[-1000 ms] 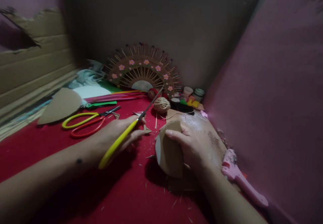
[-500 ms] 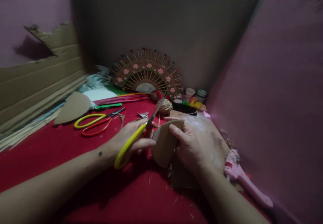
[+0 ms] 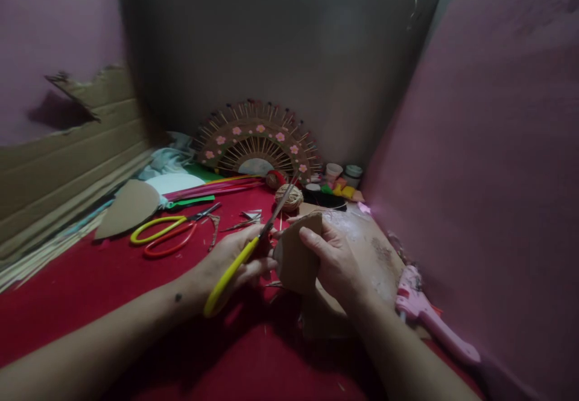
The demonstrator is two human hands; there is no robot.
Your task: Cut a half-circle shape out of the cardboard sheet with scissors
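My left hand (image 3: pixel 242 250) is closed round a pair of scissors (image 3: pixel 233 274) with a yellow handle; the blades point up and away, and the second handle is mostly hidden by my fingers. In my right hand (image 3: pixel 339 259) a piece of brown cardboard (image 3: pixel 296 259) with a curved edge is pinched, the thumb on its near face. My left fingertips are close to its left edge; I cannot tell whether they touch it. Behind the scissor blades sits a ball of beige twine (image 3: pixel 289 198).
Another pair of scissors (image 3: pixel 169 235) lies left on the red cloth (image 3: pixel 181 341), near a cut cardboard shape (image 3: pixel 129 208). A decorated stick fan (image 3: pixel 260 142) leans at the back. On the right are a stained board (image 3: pixel 375 250) and a pink glue gun (image 3: pixel 434 316).
The cardboard in my right hand has turned slightly, and its lower pointed part no longer shows. A thin scrap now shows below my left fingers. The view has shifted a little.
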